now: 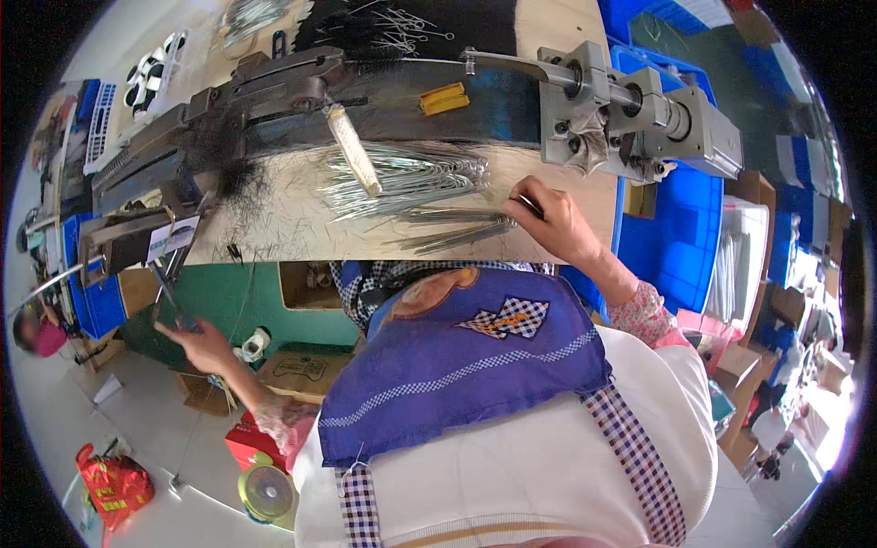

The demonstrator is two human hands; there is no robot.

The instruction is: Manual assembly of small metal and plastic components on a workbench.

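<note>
At the lower left, my left hand (203,347) is closed around the dark knob of a lever (168,290) that hangs from the metal bench machine (137,239). On the right, the fingers of my right hand (555,221) are pinched together at the ends of a thin bundle of straight metal wires (457,228). Just behind that bundle lies a larger pile of shiny bent wires (411,173). A pale bar-shaped handle (353,151) slants over this pile from the machine. Farther back, a thin rod runs across to a metal clamp assembly (594,105).
A yellow block (444,99) rests on the machine's dark bed. Looped metal pins (402,32) lie on black cloth at the back. Dark scraps litter the wooden tabletop (283,201). Blue bins (671,237) stand at the right; a red bag (114,484) sits on the floor.
</note>
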